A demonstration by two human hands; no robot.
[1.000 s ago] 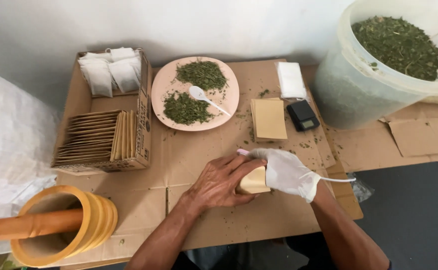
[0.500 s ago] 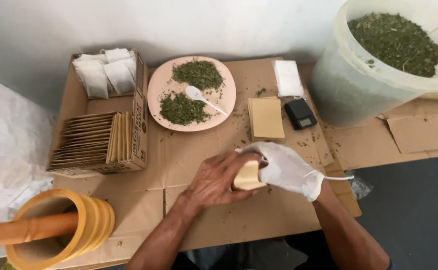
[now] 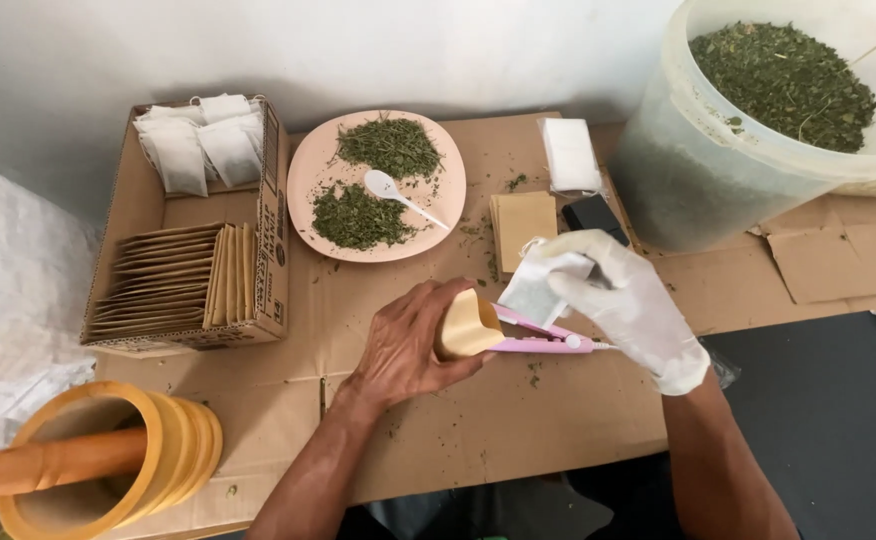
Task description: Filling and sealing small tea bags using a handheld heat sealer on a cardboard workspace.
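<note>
A mortar (image 3: 108, 470) with a pestle (image 3: 48, 465) was seen at the far left, and behind it a box (image 3: 193, 225) of envelopes and white bags. A plate (image 3: 378, 185) of dried leaf with a spoon (image 3: 398, 195) was set on the cardboard-covered counter (image 3: 518, 420). A tan pouch (image 3: 466, 326) was clasped in the bare left hand (image 3: 408, 345), its grip closed around it, just above the counter. Beside it lay a pink sealer (image 3: 543, 335). A white bag (image 3: 538, 285) was pinched in the gloved right hand (image 3: 628, 305). A bucket (image 3: 758, 130) of leaf stood at the right.
</note>
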